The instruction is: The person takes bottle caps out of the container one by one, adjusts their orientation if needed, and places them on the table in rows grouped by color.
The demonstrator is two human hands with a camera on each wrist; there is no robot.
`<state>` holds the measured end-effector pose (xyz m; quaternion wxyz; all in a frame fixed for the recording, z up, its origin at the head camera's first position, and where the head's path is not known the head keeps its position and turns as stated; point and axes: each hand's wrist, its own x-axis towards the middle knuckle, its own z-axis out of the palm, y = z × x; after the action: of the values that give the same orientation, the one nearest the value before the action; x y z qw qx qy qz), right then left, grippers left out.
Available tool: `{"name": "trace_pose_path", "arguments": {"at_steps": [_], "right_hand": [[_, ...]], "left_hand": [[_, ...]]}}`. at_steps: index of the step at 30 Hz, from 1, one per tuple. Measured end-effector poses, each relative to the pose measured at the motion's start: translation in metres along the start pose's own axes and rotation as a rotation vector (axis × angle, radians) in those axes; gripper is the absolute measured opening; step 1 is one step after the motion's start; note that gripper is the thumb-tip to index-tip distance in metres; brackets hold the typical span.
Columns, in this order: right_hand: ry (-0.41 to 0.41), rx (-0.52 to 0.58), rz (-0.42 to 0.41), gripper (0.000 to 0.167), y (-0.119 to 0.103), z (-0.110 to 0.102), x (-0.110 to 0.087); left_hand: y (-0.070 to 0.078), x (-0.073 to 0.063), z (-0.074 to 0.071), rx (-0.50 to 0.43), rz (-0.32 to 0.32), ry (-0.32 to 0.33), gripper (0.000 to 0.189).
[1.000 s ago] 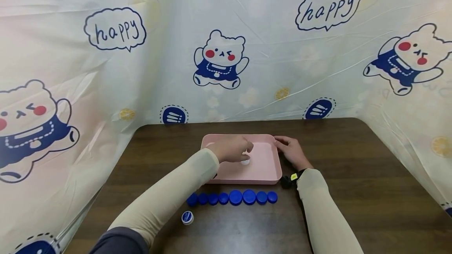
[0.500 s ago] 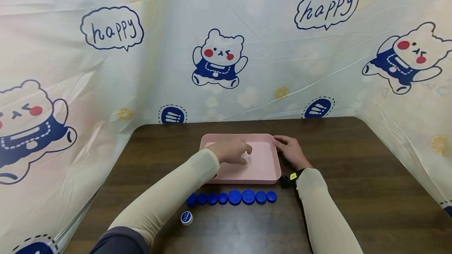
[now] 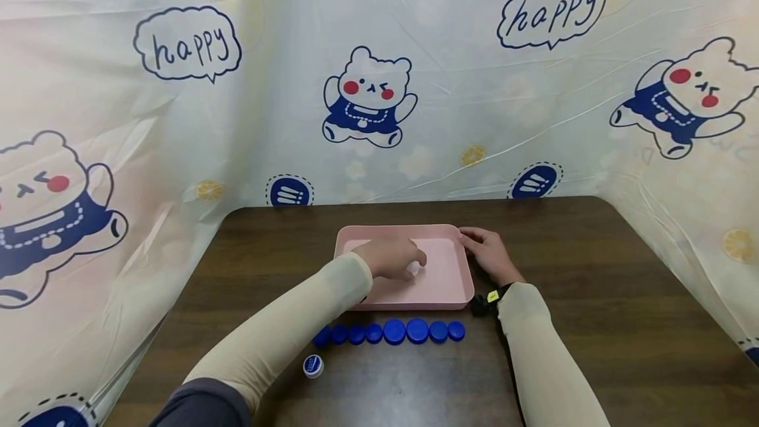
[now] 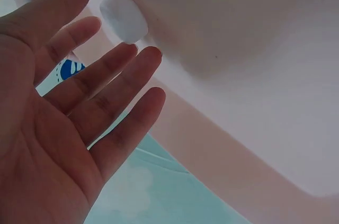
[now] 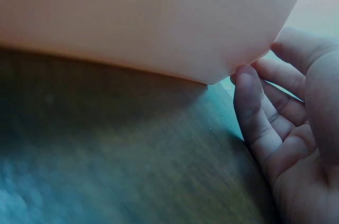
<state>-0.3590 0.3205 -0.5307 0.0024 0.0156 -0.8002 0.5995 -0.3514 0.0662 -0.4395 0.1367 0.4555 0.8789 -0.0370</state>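
Observation:
My left hand (image 3: 391, 257) reaches over the pink tray (image 3: 441, 282), palm turned in and fingers loosely extended. A small white rounded piece (image 4: 124, 17) is right at its fingertips (image 4: 127, 49), on the tray's inner side in the left wrist view; the head view shows only part of it (image 3: 414, 268) beside the fingers. At the tray's far right corner, my right hand (image 3: 491, 256) holds the edge. In the right wrist view its thumb (image 5: 248, 89) and fingers come round that corner.
In front of the tray runs a row of several blue round caps (image 3: 394, 331). Nearer the front left stands a small white round piece with a blue top (image 3: 313, 366). A dark wooden table (image 3: 569, 269) lies beneath; a printed curtain (image 3: 450, 117) hangs behind.
The white piece shifted slightly up among the left fingers, then a little down. The left wrist and fingers changed angle slightly. My right hand stays at the tray corner.

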Motion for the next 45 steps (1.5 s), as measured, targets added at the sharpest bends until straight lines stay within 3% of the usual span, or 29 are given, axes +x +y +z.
{"name": "trace_pose_path", "arguments": {"at_steps": [13, 29, 45], "right_hand": [[-0.027, 0.073, 0.004, 0.043, -0.005, -0.001, -0.003], [-0.016, 0.042, -0.005, 0.041, -0.003, -0.001, -0.002], [-0.009, 0.026, 0.002, 0.041, -0.001, -0.001, 0.0]], "left_hand": [[-0.002, 0.002, 0.005, 0.002, 0.02, 0.012, 0.026], [-0.005, 0.001, 0.002, -0.022, 0.013, 0.018, 0.027], [-0.011, -0.006, -0.002, -0.031, 0.048, 0.052, 0.027]]}}
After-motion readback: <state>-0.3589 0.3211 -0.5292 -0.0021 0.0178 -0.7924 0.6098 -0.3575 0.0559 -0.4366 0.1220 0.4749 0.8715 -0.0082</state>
